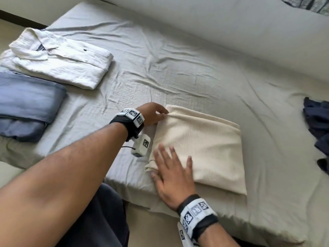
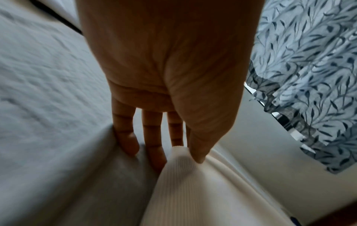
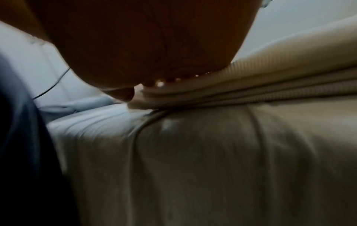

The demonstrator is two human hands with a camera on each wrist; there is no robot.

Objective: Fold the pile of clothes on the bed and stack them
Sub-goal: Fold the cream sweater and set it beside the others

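A folded cream ribbed garment lies on the grey bed sheet near the front edge. My left hand pinches its far left corner; in the left wrist view the thumb presses the cream fabric against the fingers. My right hand lies flat with spread fingers on the garment's near left part. The right wrist view shows the stacked cream layers edge-on under the palm. A folded white shirt and a folded blue garment sit at the far left.
A heap of dark navy clothes lies at the right edge of the bed. A leaf-patterned curtain hangs at the top right. The mattress front edge runs just below my right wrist.
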